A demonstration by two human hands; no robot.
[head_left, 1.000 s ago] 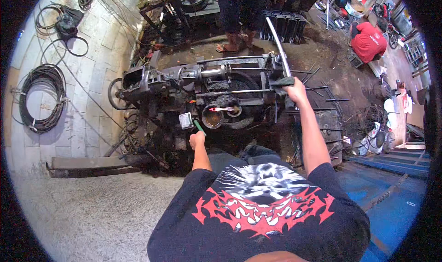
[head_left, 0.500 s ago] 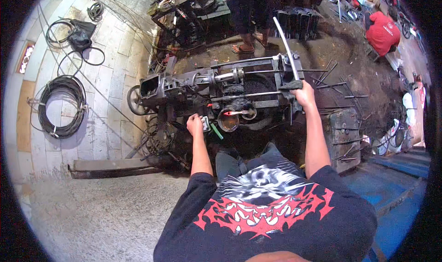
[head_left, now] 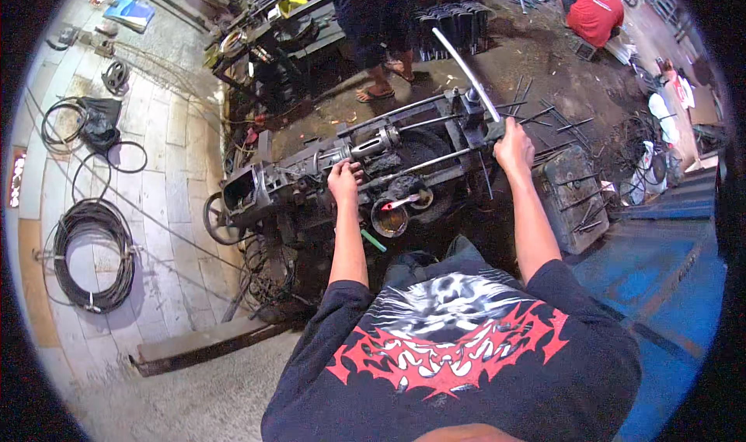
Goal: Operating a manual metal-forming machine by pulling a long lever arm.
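Note:
A dark, greasy machine (head_left: 280,179) with a metal shaft and parallel rails stands in front of me. Over its left-middle part, beside the cylindrical shaft fitting (head_left: 376,142), my left hand (head_left: 344,181) has its fingers curled; what they grip, if anything, is hidden. At the machine's right end my right hand (head_left: 514,150) is closed round the lower end of a long, bright metal rod (head_left: 468,75), with a dark rag (head_left: 494,133) at the grip. The rod slants up and away to the left. Near me, a round can (head_left: 389,220) has a red-and-white-handled brush (head_left: 399,202) lying across it.
A green tube (head_left: 373,241) pokes out below the can. Loose rods (head_left: 553,115) litter the floor, right of the machine, near a dark metal box (head_left: 573,197). One person (head_left: 371,22) stands beyond; another in red (head_left: 593,12) crouches far right. A cable coil (head_left: 70,275) lies left.
My left hand has moved forward from beside the can onto the machine near the shaft. My right hand keeps its hold on the rod. The whole view has turned, so the machine now appears slanted.

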